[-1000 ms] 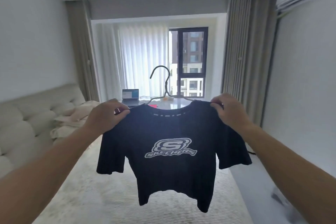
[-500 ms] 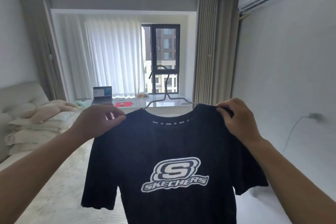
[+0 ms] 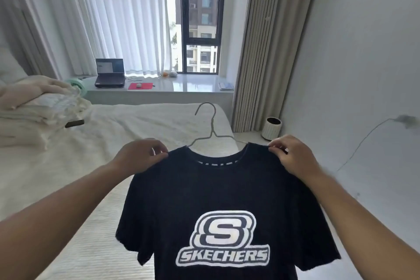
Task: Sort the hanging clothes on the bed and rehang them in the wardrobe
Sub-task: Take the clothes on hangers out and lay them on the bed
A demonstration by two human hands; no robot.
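The person is holding a black short-sleeved T-shirt with a white Skechers logo (image 3: pixel 218 211) up in front of the chest, above the near right part of the white ribbed bed (image 3: pixel 95 188). The shirt is sitting on a thin grey wire hanger (image 3: pixel 210 130), whose hook is standing upright above the collar. The left hand (image 3: pixel 142 157) is pinching the fabric at one shoulder seam, and the right hand (image 3: pixel 289 154) is pinching the other shoulder, fingers curled on the cloth.

The step in hand looks like squaring the shirt on its hanger before carrying it to the wardrobe, which is not in view. To do it well, both shoulders should be drawn outward evenly so the seams sit on the hanger's arms and the collar stays centred under the hook. One hand should then move to the hook itself, since the cloth alone may slide off the smooth wire. A pile of cream bedding (image 3: pixel 38 107) is lying at the far left edge of the bed
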